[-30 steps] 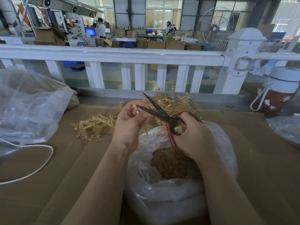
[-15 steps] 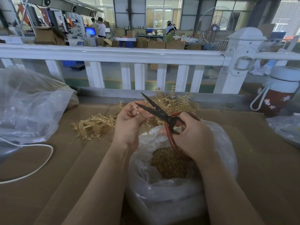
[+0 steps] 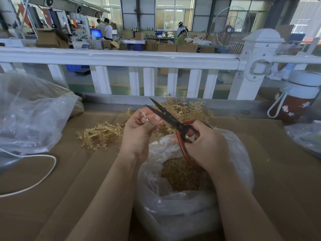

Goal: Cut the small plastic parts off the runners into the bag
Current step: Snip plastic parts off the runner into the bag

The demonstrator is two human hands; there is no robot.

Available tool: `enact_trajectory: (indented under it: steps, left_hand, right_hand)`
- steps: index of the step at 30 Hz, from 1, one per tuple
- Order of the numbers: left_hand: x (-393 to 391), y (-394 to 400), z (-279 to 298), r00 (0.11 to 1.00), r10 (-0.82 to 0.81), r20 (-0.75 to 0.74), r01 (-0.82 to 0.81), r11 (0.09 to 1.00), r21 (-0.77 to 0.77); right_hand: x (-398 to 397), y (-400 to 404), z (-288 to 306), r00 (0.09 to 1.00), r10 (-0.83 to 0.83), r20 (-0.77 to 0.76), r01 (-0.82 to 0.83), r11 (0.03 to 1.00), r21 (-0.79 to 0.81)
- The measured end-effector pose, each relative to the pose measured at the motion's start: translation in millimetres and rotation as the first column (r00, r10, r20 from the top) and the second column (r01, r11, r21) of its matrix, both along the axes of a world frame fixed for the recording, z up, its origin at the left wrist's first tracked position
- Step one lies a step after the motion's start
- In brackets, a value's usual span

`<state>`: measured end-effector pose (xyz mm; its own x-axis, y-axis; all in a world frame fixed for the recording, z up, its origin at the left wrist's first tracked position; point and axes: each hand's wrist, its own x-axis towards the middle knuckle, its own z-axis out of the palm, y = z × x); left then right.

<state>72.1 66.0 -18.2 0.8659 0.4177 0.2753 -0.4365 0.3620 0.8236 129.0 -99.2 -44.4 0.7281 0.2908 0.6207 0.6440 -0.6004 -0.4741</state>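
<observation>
My left hand point(image 3: 139, 131) pinches a thin translucent runner point(image 3: 145, 116) with small amber parts, held above the bag. My right hand point(image 3: 206, 146) grips red-handled scissors point(image 3: 175, 123) whose dark blades stand slightly apart, pointing up and left beside the runner. Below both hands sits a clear plastic bag point(image 3: 182, 209) with its mouth wide, holding a heap of cut amber parts point(image 3: 180, 174). Piles of uncut amber runners lie on the cardboard behind, one to the left point(image 3: 100, 134) and one at the back point(image 3: 189, 110).
Brown cardboard point(image 3: 52, 197) covers the table. A large crumpled clear bag point(image 3: 29, 115) and a white cord point(image 3: 43, 178) lie at the left. A red and white flask point(image 3: 298, 100) and another plastic bag point(image 3: 305, 136) are at the right. A white railing point(image 3: 121, 58) runs behind.
The scissor blades have closed somewhat and shifted slightly beside the runner. My left hand has turned the runner a little. Both hands stay above the bag.
</observation>
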Motion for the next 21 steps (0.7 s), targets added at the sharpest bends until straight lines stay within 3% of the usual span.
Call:
enact_trajectory:
  steps: [4,9,16,21]
  left_hand:
    - [0.0,0.9,0.0,1.0,-0.002,-0.031,0.002,1.0,-0.011]
    - [1.0,2.3,-1.9,0.981,0.011,-0.196,-0.026,0.997,-0.074]
    - [2.4,-2.6,-1.5,0.957,-0.013,-0.29,0.02,1.0,0.022]
    - [3.7,-3.6,-2.2,0.958,-0.039,-0.283,0.058,0.996,0.061]
  right_hand:
    - [0.8,-0.7,-0.9,1.0,0.014,-0.001,-0.014,1.0,0.025]
    - [-0.7,1.7,-2.1,0.996,0.067,-0.053,-0.062,0.994,0.085]
    - [3.2,6.6,-0.5,0.939,0.175,-0.298,-0.115,0.972,0.206]
    - [4.9,8.1,4.8,0.874,0.281,-0.397,-0.12,0.916,0.384]
